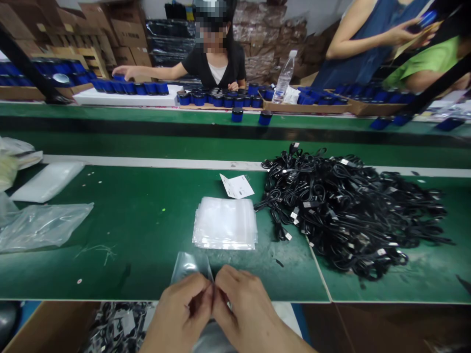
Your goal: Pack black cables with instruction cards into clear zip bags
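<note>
At the near edge of the green table, my left hand [186, 308] and my right hand [239, 304] come together, both closed in a pinch. Between them they grip a clear plastic bag [190, 264], whose upper part shows beyond my left fingers. What is inside the bag, if anything, I cannot make out. Just past my hands lies a stack of clear plastic bags [225, 224], with a folded white leaflet [238, 187] behind it. To the right spreads a big heap of coiled black USB cables [331, 211].
Left on the table are a pack of white bags [49, 181] and a loose plastic bag [47, 225]. Below the edge stands a carton [59, 326] with bagged cables [119, 323]. Across the belt, people handle blue jars [228, 100]; a water bottle [285, 78] stands there.
</note>
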The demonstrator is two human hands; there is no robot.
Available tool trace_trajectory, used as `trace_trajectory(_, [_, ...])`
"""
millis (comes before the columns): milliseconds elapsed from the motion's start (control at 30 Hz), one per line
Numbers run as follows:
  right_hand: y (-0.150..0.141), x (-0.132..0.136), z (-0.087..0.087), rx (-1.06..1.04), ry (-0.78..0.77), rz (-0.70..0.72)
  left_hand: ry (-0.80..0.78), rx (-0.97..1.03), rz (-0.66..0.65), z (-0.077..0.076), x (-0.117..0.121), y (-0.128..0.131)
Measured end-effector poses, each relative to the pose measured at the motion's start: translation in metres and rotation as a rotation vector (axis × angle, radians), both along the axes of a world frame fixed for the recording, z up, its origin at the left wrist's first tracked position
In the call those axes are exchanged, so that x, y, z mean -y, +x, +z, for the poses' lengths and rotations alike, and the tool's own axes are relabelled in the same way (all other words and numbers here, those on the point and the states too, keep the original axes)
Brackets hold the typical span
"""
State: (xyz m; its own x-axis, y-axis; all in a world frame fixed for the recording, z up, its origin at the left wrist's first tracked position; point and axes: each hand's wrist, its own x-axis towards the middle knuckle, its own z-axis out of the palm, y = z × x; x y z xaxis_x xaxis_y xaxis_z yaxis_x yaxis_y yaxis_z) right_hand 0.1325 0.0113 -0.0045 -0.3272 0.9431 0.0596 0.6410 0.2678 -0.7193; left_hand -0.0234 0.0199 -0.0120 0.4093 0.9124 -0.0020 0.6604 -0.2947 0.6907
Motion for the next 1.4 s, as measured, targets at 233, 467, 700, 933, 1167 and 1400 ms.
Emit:
trace_trajectory(233, [0.011, -0.020, 0.019, 0.214, 0.114, -0.168, 0.106, -0.041, 0.146, -0.009, 0.003, -0.009])
trace_trajectory(467, [0.024, -0.130, 0.035, 0.449, 0.325, -0.410, 0.008, -0.002, 0.202, -0.002, -0.004, -0.002])
trace_trajectory(700, [0.037, -0.068, 0.051, -0.066, 0.231, -0.180, -0.196, 0.163, 0.307, -0.002, -0.001, 0.002])
trace_trajectory(933, [0.013, 0.011, 0.014, -0.628, -0.412, -0.160, -0.254, 0.292, 0.345, 0.007, 0.000, 0.007])
trace_trajectory(1167, [0.012, 0.011, 0.008, -0.640, -0.519, -0.146, -0.277, 0.224, 0.321, 0.014, 0.002, 0.006])
trace_trajectory(1400, [0.011, 0.015, 0.010, -0.217, -0.254, -0.143, -0.253, 0.272, 0.434, 0.015, 0.003, 0.010])
